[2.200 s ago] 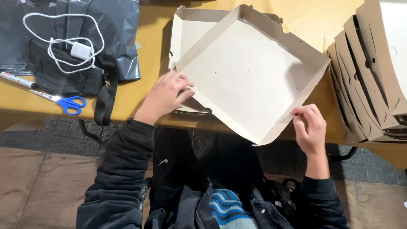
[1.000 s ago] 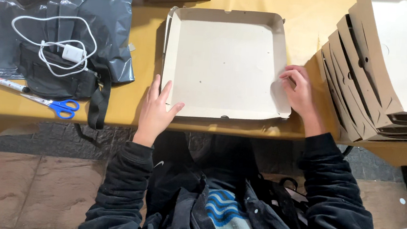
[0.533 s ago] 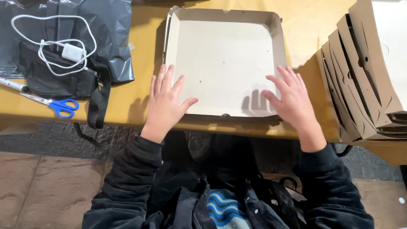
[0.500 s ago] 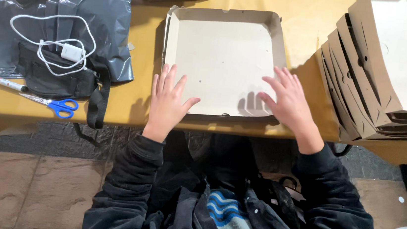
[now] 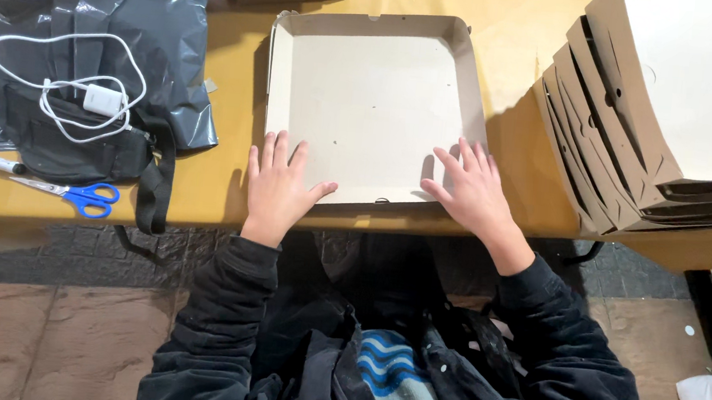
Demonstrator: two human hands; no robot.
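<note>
Yellow worktop [image 5: 199,202] with a folded cardboard tray [image 5: 365,105] lying flat at its near edge.

Both hands are laid open on the tray, fingers spread, nothing clamped: the left hand [image 5: 277,185] rests on the near left corner and partly on the worktop, the right hand [image 5: 474,190] on the near right part of the floor. The tray is judged light and thin, stiff only at its raised walls, easily bent or creased in the middle; it is best taken by two opposite walls. A stack of flat cardboard blanks [image 5: 669,108] stands just beside it, scissors [image 5: 74,193] well apart.
</note>
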